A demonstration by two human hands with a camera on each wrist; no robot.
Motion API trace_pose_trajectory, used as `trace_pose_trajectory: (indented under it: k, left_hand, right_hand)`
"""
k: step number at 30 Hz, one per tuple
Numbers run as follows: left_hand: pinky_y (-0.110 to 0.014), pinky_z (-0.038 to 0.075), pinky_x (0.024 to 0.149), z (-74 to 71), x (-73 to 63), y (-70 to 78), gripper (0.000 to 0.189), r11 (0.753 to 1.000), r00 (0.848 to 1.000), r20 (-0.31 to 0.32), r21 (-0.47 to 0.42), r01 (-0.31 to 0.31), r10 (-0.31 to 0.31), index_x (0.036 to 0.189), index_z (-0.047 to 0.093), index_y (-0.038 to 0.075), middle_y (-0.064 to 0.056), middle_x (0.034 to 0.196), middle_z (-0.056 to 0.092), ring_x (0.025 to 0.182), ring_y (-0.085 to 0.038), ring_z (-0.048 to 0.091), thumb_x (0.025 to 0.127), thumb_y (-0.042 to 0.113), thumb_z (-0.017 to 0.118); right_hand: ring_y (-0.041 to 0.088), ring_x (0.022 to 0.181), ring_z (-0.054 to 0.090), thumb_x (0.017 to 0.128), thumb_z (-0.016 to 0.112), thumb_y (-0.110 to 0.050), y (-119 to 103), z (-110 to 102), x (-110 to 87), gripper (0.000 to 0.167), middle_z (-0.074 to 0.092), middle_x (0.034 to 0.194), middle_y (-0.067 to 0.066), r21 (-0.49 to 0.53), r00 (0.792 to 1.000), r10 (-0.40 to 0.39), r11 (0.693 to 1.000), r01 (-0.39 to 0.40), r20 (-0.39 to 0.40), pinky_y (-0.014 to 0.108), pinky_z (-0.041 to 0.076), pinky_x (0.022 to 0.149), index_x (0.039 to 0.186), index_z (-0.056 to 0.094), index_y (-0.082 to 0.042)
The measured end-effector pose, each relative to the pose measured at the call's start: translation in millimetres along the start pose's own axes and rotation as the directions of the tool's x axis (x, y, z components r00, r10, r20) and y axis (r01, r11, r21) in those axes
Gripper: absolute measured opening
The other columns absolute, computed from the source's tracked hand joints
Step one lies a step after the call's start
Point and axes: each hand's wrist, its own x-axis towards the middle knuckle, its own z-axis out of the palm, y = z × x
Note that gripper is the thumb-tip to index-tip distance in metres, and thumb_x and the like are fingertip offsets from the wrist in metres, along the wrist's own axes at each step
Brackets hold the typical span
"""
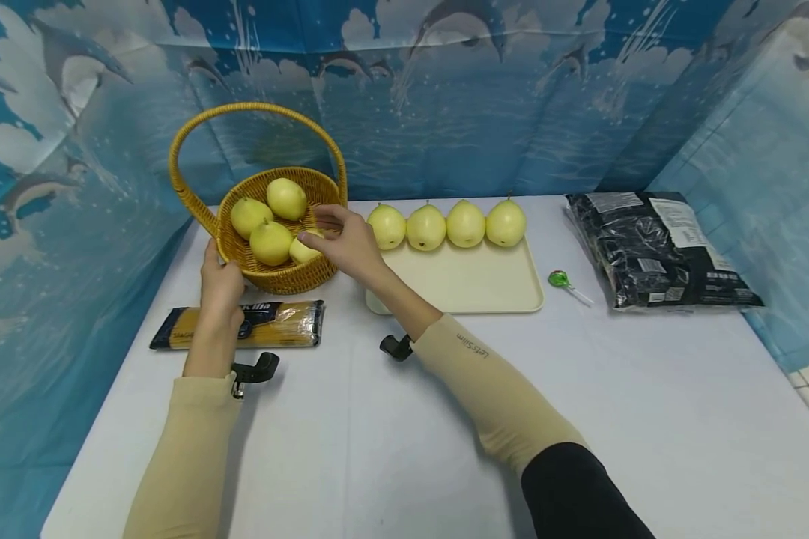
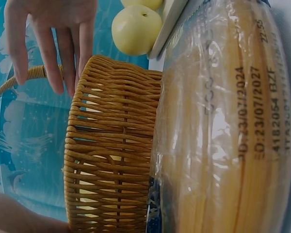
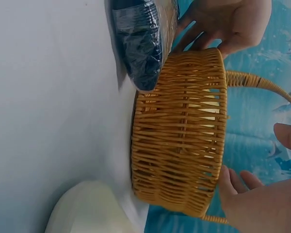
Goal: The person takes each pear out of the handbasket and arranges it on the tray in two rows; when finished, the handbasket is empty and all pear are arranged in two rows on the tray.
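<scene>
A woven basket (image 1: pixel 286 281) with a tall arched handle holds several yellow-green pears (image 1: pixel 270 243). My left hand (image 1: pixel 219 288) touches the basket's left side near the handle base, fingers extended along the outside in the right wrist view. Over the right rim reaches my right hand (image 1: pixel 350 243), its thumb beside the nearest pear (image 1: pixel 303 248), which it partly hides. In the left wrist view the fingers of the right hand (image 2: pixel 58 39) point down at the rim, with nothing gripped between them. A pack of spaghetti (image 1: pixel 286 324) lies in front of the basket, under the left forearm.
Right of the basket, a cream tray (image 1: pixel 465 288) carries several pears (image 1: pixel 427 227) in a row along its back edge. Beyond it lie a green-wrapped lollipop (image 1: pixel 559 279) and a black plastic package (image 1: pixel 661 251). A blue dolphin-print curtain (image 1: pixel 445 135) hangs behind the white table (image 1: pixel 350 449).
</scene>
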Motion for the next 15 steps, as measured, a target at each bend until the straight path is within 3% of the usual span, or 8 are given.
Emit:
trace_pose_trajectory:
  k: [5, 10, 15]
  left_hand:
    - [-0.042, 0.014, 0.131, 0.1, 0.3, 0.4, 0.072, 1.000, 1.000, 0.007, -0.003, -0.017, 0.017, 0.169, -0.011, 0.032, 0.000, 0.178, -0.001, 0.163, -0.022, 0.005, 0.111, 0.009, 0.025]
    - [-0.042, 0.016, 0.131, -0.2, 1.5, 1.9, 0.071, 1.000, 0.999, 0.009, -0.006, -0.031, 0.031, 0.169, -0.010, 0.031, -0.001, 0.178, 0.001, 0.163, -0.022, 0.007, 0.112, 0.009, 0.025]
    - [-0.041, 0.015, 0.131, 0.2, 1.7, 1.1, 0.071, 1.000, 1.000, 0.012, 0.002, -0.014, 0.014, 0.169, -0.010, 0.032, 0.000, 0.178, 0.002, 0.163, -0.021, 0.007, 0.112, 0.010, 0.025]
  right_hand:
    - [0.026, 0.134, 0.061, 0.097, 0.078, -0.027, -3.9, 5.5, 6.6, 0.057, 0.063, 0.144, 0.011, -0.002, 0.999, 0.031, 1.000, -0.031, 0.029, 0.028, 0.050, 0.109, 0.147, 0.058, -0.007]
    - [0.023, 0.136, 0.059, 0.097, 0.078, -0.033, -8.0, 10.3, 16.1, 0.061, 0.061, 0.148, 0.007, -0.080, 0.996, 0.075, 0.994, -0.071, 0.053, 0.022, 0.048, 0.108, 0.150, 0.056, -0.012]
    - [0.023, 0.138, 0.058, 0.097, 0.078, -0.031, -5.9, 19.7, 28.8, 0.065, 0.058, 0.152, 0.011, -0.108, 0.991, 0.092, 0.991, -0.082, 0.095, 0.023, 0.049, 0.107, 0.153, 0.053, -0.009]
